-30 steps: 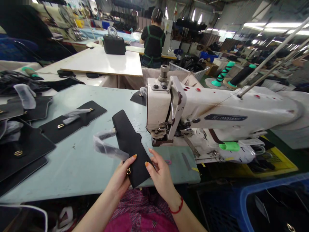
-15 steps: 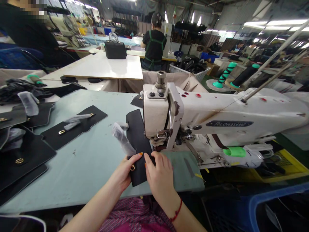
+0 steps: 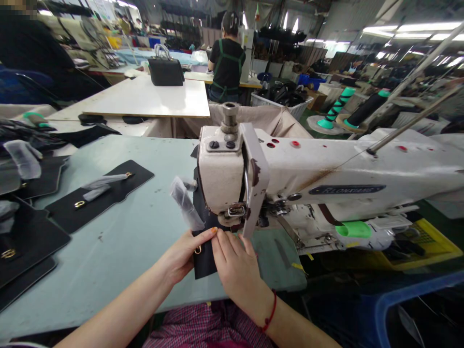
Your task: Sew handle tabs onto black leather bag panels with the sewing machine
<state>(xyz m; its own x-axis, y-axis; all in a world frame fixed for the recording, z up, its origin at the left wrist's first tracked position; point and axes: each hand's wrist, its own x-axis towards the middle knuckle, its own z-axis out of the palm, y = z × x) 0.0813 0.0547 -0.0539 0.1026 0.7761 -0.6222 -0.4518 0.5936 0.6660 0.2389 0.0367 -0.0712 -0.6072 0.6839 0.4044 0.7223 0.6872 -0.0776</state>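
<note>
A black leather panel (image 3: 205,263) with a gold ring fitting and a plastic-wrapped handle (image 3: 186,203) lies partly under the head of a white sewing machine (image 3: 222,169). My left hand (image 3: 181,256) grips its left edge near the gold fitting, thumb on top and the other fingers hidden underneath. Lying over the panel's right part, my right hand (image 3: 235,273) presses down with its fingers stretched toward the needle area. Its fingertips are close to my left thumb. The machine head and my hands hide the needle and much of the panel.
Another black panel (image 3: 105,193) with a wrapped handle lies on the pale green tabletop (image 3: 137,261). More panels (image 3: 29,241) are stacked at the left. Thread cones (image 3: 335,108) stand behind the machine, a blue crate (image 3: 380,309) at lower right. A co-worker (image 3: 227,58) stands beyond.
The view has shifted, so the machine sits slightly further left and nearer. The panel has slid further under the machine head, and my right hand has flattened over it.
</note>
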